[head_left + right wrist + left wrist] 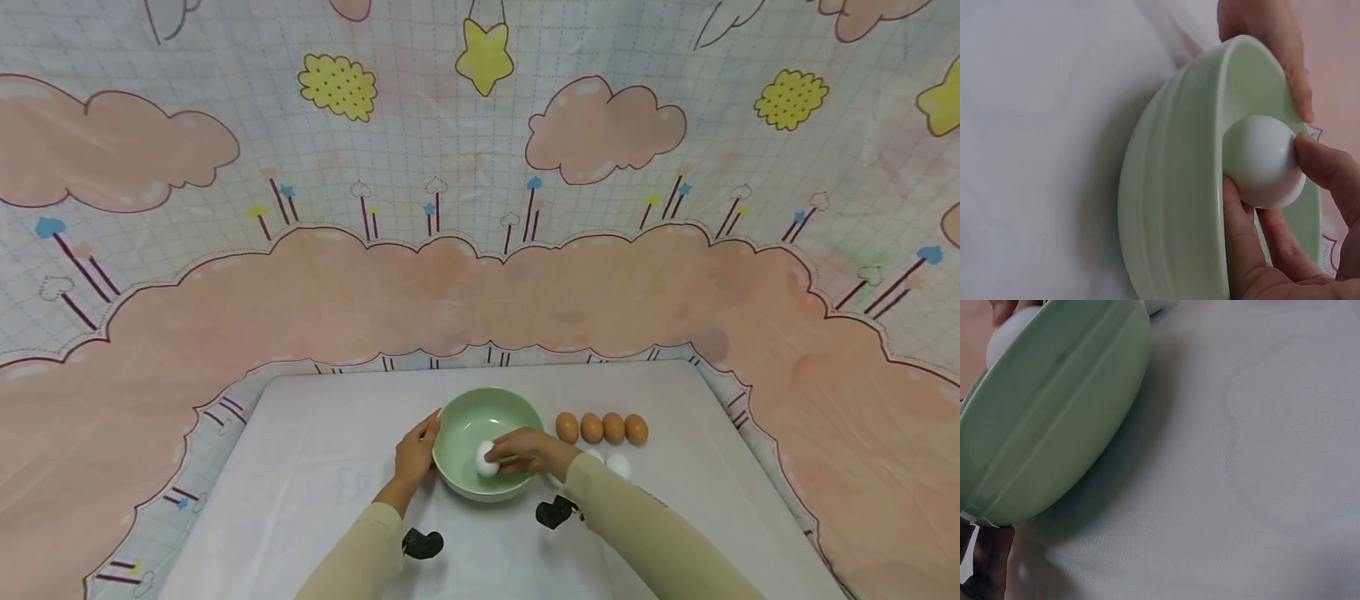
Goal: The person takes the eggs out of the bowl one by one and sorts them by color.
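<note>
A pale green bowl (491, 404) stands on the white-covered table. At its left side, my left hand (415, 457) holds the wall near the rim; part of this hand (1266, 31) also shows in the right wrist view. My right hand (528, 451) reaches over the bowl's right side and pinches a white egg (487, 459) between thumb and fingers. In the right wrist view this egg (1263, 161) is inside the rim, with fingers under it and the thumb (1319, 159) on it. Whether the egg touches the bowl's bottom is hidden.
Several brown eggs (592, 428) lie in a row right of the bowl. Nearer, white eggs (618, 466) sit partly hidden behind my right forearm. A patterned cloth (480, 292) hangs behind the table (330, 467). Black wrist devices (423, 545) hang below both wrists.
</note>
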Action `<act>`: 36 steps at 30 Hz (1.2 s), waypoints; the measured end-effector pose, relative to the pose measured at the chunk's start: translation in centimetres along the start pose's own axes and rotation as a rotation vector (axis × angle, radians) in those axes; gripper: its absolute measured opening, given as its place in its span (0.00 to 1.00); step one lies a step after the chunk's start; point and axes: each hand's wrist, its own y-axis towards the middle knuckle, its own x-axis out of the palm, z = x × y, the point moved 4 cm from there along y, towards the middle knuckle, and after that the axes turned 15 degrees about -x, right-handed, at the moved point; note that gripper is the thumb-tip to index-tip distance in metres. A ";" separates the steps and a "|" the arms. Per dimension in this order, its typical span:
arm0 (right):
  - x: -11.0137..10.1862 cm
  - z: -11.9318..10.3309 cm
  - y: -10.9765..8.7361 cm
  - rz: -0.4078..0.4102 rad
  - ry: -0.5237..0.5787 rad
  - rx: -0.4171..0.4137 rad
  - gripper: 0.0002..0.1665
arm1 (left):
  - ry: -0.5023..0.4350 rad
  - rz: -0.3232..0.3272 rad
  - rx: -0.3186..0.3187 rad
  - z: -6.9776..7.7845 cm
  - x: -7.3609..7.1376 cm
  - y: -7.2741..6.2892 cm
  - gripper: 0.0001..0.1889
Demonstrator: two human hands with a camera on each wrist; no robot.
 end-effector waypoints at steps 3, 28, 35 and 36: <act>-0.4 -0.4 -0.7 -0.038 0.028 -0.001 0.26 | -0.005 0.001 -0.003 -0.1 0.0 0.2 0.26; -12.4 -2.2 -6.9 0.069 0.071 -0.084 0.33 | -0.021 -0.033 -0.017 -0.6 0.2 0.6 0.27; -16.2 -1.1 -8.6 0.125 0.073 -0.063 0.34 | -0.014 -0.036 -0.013 -0.5 0.3 0.6 0.28; -16.7 -0.8 -8.8 0.142 0.074 -0.054 0.35 | -0.015 -0.036 -0.015 -0.5 0.3 0.6 0.27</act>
